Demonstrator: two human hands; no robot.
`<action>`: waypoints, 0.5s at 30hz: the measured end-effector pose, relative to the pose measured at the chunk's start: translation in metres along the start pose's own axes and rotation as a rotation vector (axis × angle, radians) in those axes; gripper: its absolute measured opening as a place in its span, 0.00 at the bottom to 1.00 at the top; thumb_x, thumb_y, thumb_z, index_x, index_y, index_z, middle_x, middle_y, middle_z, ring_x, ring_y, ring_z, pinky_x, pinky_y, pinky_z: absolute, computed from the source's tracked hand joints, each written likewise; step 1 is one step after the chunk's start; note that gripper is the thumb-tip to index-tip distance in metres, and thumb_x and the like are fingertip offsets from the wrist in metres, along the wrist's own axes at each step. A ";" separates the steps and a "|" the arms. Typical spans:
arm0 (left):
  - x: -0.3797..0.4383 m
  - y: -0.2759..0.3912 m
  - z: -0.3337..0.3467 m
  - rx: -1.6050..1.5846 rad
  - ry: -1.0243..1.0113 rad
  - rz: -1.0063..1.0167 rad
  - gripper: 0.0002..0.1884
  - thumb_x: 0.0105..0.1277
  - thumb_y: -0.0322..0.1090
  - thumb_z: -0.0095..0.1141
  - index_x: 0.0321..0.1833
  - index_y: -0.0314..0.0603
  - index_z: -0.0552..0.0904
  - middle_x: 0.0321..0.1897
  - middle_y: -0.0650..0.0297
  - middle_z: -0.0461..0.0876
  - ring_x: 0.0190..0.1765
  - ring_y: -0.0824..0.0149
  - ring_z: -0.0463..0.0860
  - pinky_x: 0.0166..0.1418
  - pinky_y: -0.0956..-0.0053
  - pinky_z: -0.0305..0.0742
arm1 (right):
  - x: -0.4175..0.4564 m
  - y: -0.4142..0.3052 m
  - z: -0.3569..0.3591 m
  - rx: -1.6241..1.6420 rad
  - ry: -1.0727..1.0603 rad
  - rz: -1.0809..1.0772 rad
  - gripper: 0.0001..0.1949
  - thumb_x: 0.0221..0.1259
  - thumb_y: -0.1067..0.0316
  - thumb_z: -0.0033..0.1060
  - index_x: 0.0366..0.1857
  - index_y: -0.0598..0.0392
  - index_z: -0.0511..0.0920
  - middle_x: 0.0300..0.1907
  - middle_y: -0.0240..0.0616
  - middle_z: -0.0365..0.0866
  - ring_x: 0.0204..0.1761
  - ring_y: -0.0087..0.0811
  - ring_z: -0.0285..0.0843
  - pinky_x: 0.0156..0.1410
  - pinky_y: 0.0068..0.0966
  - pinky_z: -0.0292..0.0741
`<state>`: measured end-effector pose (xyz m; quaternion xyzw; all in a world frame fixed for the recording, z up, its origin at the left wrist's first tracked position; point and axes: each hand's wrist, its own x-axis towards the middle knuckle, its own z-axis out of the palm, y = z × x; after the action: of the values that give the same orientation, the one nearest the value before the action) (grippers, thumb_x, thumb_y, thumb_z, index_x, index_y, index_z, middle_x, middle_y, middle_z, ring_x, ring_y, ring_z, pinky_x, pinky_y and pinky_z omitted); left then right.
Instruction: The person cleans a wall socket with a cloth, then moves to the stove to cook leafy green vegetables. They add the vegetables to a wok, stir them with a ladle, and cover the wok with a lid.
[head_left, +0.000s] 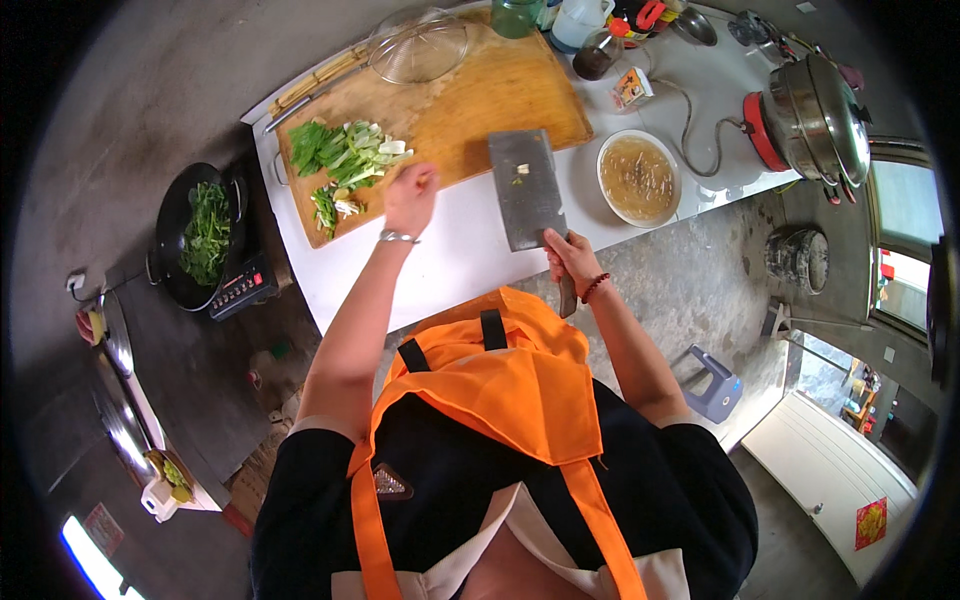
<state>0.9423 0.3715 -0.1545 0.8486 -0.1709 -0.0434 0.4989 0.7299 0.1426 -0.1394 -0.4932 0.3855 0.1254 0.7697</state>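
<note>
My right hand (571, 262) grips the handle of a cleaver (525, 191), whose broad blade lies flat to the view over the table's front part, with small pale and green scraps on it. My left hand (412, 196) is curled and blurred near the front edge of the wooden cutting board (487, 97); whether it holds something I cannot tell. Just beyond it on the board lie cut leafy greens with pale stalks (349, 150). A smaller pile of chopped green and white pieces (334, 206) sits at the board's near left corner.
Right of the cleaver stands a white bowl of noodles in liquid (639, 180). Farther right is a steel pot (806, 116) with a red base. A wire strainer (418, 49) and bottles are at the back. A black wok (171, 232) with greens sits on a cooker at left.
</note>
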 end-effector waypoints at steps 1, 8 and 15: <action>-0.004 -0.034 -0.010 0.189 0.028 -0.011 0.13 0.59 0.35 0.63 0.46 0.39 0.84 0.42 0.55 0.84 0.43 0.55 0.82 0.51 0.62 0.78 | 0.003 -0.004 -0.003 -0.006 0.042 -0.029 0.17 0.66 0.52 0.63 0.29 0.55 0.72 0.18 0.27 0.68 0.15 0.20 0.64 0.19 0.22 0.67; -0.024 -0.050 -0.021 0.482 0.027 -0.009 0.30 0.57 0.27 0.55 0.66 0.30 0.69 0.63 0.44 0.71 0.65 0.46 0.68 0.71 0.53 0.60 | 0.021 -0.009 -0.022 0.079 0.304 -0.147 0.15 0.65 0.56 0.63 0.27 0.52 0.72 0.17 0.26 0.67 0.13 0.21 0.64 0.17 0.24 0.67; -0.028 -0.032 0.002 0.345 -0.018 -0.053 0.41 0.54 0.19 0.49 0.76 0.36 0.54 0.72 0.41 0.60 0.75 0.42 0.56 0.78 0.57 0.54 | 0.031 0.012 0.019 -0.159 0.202 -0.141 0.16 0.64 0.55 0.65 0.31 0.56 0.73 0.18 0.27 0.68 0.13 0.20 0.63 0.17 0.24 0.67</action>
<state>0.9239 0.3931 -0.1856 0.9253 -0.1579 -0.0344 0.3430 0.7528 0.1592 -0.1657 -0.5886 0.4143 0.0506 0.6924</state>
